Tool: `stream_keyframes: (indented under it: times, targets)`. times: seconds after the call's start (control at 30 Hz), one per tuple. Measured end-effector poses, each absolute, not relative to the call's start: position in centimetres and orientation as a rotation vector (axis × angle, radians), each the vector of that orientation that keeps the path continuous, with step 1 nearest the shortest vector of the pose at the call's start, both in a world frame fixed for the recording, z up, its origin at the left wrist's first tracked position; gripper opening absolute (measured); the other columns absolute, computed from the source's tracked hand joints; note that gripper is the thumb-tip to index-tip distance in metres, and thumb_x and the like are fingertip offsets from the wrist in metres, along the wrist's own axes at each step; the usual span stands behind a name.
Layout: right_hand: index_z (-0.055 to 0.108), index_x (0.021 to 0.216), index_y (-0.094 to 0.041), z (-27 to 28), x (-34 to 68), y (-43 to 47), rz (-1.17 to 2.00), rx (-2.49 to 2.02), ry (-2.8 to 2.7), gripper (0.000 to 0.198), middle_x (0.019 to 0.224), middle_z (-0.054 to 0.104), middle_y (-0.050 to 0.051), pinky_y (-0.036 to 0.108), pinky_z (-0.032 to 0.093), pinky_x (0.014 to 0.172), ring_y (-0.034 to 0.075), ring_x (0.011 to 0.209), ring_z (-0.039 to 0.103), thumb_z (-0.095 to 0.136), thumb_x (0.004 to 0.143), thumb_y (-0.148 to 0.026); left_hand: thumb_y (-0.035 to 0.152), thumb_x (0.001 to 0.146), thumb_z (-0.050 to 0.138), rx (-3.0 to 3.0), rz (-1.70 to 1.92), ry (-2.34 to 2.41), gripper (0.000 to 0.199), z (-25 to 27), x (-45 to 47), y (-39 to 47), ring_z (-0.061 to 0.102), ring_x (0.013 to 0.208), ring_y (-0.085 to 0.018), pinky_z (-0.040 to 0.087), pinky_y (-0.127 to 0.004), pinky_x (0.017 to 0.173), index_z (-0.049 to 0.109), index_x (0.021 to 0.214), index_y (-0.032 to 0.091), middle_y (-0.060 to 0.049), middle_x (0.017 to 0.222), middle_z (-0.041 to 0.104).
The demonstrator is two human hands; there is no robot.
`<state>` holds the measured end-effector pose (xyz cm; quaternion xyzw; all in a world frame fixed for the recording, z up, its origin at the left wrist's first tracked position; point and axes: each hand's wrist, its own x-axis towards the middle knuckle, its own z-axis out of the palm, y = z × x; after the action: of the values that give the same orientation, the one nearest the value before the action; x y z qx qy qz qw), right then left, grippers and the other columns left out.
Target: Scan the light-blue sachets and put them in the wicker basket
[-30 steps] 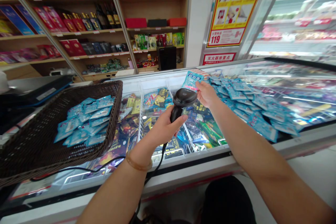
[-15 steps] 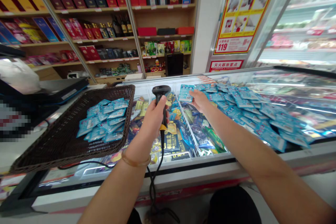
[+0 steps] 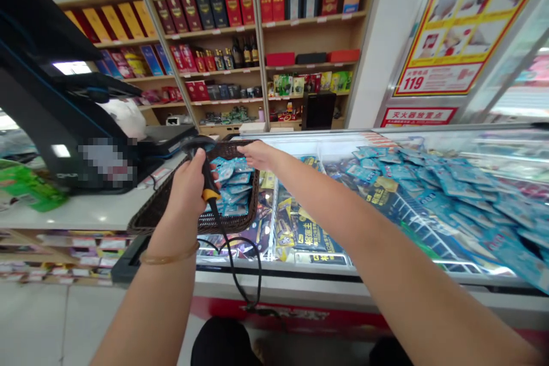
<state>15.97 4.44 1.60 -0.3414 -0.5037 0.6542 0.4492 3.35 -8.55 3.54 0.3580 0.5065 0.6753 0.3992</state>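
Observation:
My left hand [image 3: 189,180] grips a black barcode scanner [image 3: 209,174] with a yellow band at the base of its handle, its head over the brown wicker basket [image 3: 253,206]. A black cable hangs from the scanner in a loop. Small blue packets [image 3: 235,189] lie heaped in the basket. My right hand [image 3: 257,154] is above the basket's far right rim, fingers pointing left and slightly apart, with no packet visible in them. A larger pile of blue packets [image 3: 450,177] lies on the glass freezer top to the right.
The chest freezer [image 3: 300,274] holds bagged frozen goods in wire dividers. A checkout terminal [image 3: 86,126] stands on the counter at the left, with a green plastic item [image 3: 34,186] beside it. Shelves of boxed bottles [image 3: 210,8] line the back wall.
My right hand has moved left from the packet pile to the basket; the blue packet it held no longer shows in its fingers. The view has turned left, and the scanner is now over the basket.

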Motion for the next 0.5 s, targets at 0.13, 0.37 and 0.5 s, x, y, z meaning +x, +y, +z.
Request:
stream_keyframes:
  times: [0.13, 0.37, 0.5]
  targets:
    - [0.057, 0.073, -0.019, 0.6, 18.3, 3.7, 1.418, -0.996, -1.257, 0.016, 0.076, 0.064, -0.002, 0.033, 0.048, 0.093, 0.014, 0.086, 0.063, 0.07, 0.079, -0.013, 0.041, 0.088, 0.062, 0.903, 1.653, 1.266, 0.026, 3.0, 3.9, -8.9, 0.05, 0.042, -0.008, 0.041, -0.018, 0.035, 0.055, 0.081, 0.017, 0.002, 0.063, 0.055]
    - [0.07, 0.093, -0.018, -3.2, 32.4, 2.9, 0.871, -1.395, -1.366, 0.013, 0.109, 0.073, 0.007, 0.038, 0.046, 0.102, 0.021, 0.108, 0.066, 0.065, 0.081, -0.017, 0.043, 0.083, 0.067, 0.964, 1.495, 1.143, 0.029, 2.1, 9.9, -8.5, 0.049, 0.044, -0.007, 0.04, -0.018, 0.036, 0.052, 0.08, 0.019, 0.004, 0.064, 0.054]
    - [0.071, 0.107, -0.018, -5.3, 41.9, 2.3, 0.395, -1.703, -1.446, 0.025, 0.126, 0.069, 0.009, 0.039, 0.042, 0.109, 0.023, 0.122, 0.062, 0.059, 0.085, -0.018, 0.045, 0.08, 0.069, 1.007, 1.366, 1.052, 0.032, 1.2, 15.0, -8.2, 0.049, 0.045, -0.008, 0.04, -0.019, 0.037, 0.052, 0.082, 0.019, 0.004, 0.064, 0.054]
